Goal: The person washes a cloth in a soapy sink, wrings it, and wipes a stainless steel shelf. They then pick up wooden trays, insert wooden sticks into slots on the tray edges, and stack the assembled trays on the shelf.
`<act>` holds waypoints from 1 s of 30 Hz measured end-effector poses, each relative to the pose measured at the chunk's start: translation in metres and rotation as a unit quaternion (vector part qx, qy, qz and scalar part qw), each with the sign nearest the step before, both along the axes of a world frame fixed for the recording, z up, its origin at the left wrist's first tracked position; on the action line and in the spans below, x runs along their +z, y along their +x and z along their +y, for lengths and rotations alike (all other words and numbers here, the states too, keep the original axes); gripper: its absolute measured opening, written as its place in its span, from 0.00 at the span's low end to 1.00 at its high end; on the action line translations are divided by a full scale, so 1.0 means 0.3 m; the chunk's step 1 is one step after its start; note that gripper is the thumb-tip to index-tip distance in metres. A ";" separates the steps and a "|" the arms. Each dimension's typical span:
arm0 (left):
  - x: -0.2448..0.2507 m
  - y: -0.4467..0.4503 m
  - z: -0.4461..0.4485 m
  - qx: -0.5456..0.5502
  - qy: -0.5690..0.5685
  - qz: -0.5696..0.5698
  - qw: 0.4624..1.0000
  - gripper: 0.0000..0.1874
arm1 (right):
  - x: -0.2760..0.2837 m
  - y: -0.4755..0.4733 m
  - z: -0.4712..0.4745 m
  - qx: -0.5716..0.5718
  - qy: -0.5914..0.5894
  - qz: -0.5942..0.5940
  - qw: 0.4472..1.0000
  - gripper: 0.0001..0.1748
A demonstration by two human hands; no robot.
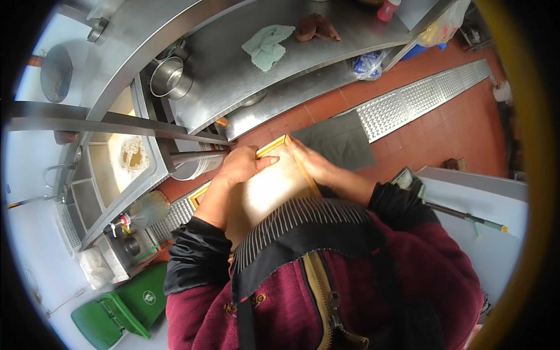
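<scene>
A flat, pale panel with a yellow wooden frame (272, 146) is held at a tilt in front of my striped apron. My left hand (245, 164) grips its upper left side, with the thumb lying over the pale face. On the other side, my right hand (313, 164) holds the frame near the top corner, its fingers mostly behind the edge. The lower part of the panel is hidden by the apron and my left forearm. What the pale surface is made of, I cannot tell.
Beyond my hands stands a steel worktable (218, 65) with a green cloth (269, 46), a brown cloth (316, 28) and a metal pot (167, 78). A sink (127, 153) with foamy water is at left, above a green bin (127, 302). A dark mat (337, 140) lies on red tiles.
</scene>
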State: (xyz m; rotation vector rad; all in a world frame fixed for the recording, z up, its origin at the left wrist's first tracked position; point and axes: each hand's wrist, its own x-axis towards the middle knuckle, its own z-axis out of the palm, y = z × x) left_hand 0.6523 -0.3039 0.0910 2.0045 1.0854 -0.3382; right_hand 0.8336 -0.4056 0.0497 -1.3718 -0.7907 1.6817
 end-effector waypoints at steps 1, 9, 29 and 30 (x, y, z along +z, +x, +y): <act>0.003 -0.002 0.000 0.002 0.014 0.000 1.000 0.39 | -0.045 0.010 -0.001 0.030 -0.066 0.165 0.984 0.34; 0.019 -0.023 0.007 0.027 0.031 0.004 0.999 0.38 | -0.038 0.098 0.007 0.044 -0.081 0.216 0.972 0.24; 0.018 -0.036 -0.024 0.051 0.059 -0.005 0.997 0.35 | 0.053 0.462 0.025 -0.116 0.063 0.285 0.949 0.23; 0.025 -0.027 -0.025 0.059 0.055 0.003 0.997 0.36 | 0.038 0.449 0.025 -0.093 0.077 0.322 0.939 0.21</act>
